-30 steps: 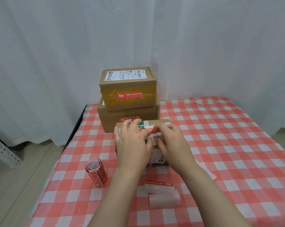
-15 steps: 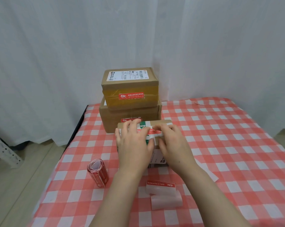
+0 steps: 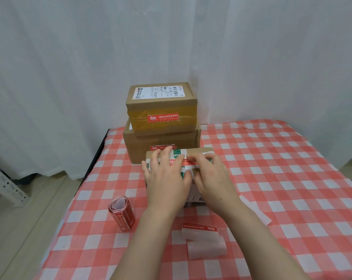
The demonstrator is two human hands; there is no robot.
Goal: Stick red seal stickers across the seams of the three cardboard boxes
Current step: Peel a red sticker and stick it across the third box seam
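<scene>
Left hand (image 3: 167,178), fingers flat, pressing glossy red seal sticker (image 3: 191,163) onto small cardboard box (image 3: 201,150); right hand (image 3: 211,176) pinching its 3 o'clock end.

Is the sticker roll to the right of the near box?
No, the sticker roll lies on the tablecloth to the left of the near box.

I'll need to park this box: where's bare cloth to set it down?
Free: the right side of the table, right of the stacked boxes and the paper strip. Crowded: front left with the sticker roll, front centre with backing papers.
</scene>
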